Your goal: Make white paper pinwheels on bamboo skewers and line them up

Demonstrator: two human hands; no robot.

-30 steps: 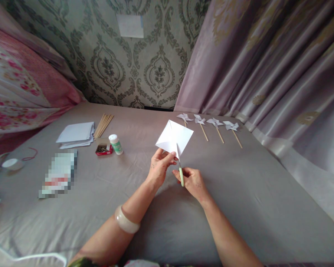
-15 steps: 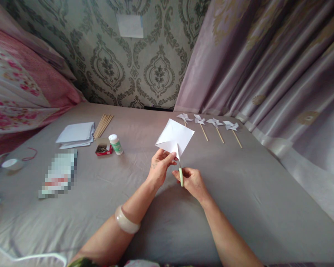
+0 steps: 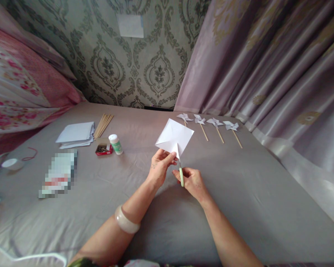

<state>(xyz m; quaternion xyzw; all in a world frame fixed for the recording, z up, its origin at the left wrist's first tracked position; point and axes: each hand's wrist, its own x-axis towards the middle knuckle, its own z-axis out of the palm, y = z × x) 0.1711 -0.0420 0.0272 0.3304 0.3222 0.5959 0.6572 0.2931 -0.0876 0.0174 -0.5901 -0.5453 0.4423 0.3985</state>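
A square sheet of white paper [image 3: 174,134] is held up corner-on in front of me, pinched along its lower edge by my left hand [image 3: 160,165]. Cuts run into it from its left and lower corners. My right hand [image 3: 193,181] grips a pair of scissors [image 3: 181,176] by the pale green handles. The scissors' blades meet the paper at its bottom corner, and their tips are hidden by the sheet. Both hands are raised over the grey cloth [image 3: 239,207], close together.
Several paper pinwheels on sticks [image 3: 215,123] lie at the back right. On the left are stacked white paper [image 3: 75,133], wooden sticks [image 3: 103,125], a small red box [image 3: 103,149] of metal bits, a white-and-green bottle [image 3: 116,144], a blurred packet [image 3: 59,172] and a white cable [image 3: 30,256].
Almost nothing differs. The paper and scissors have shifted very slightly; both hands keep their hold.
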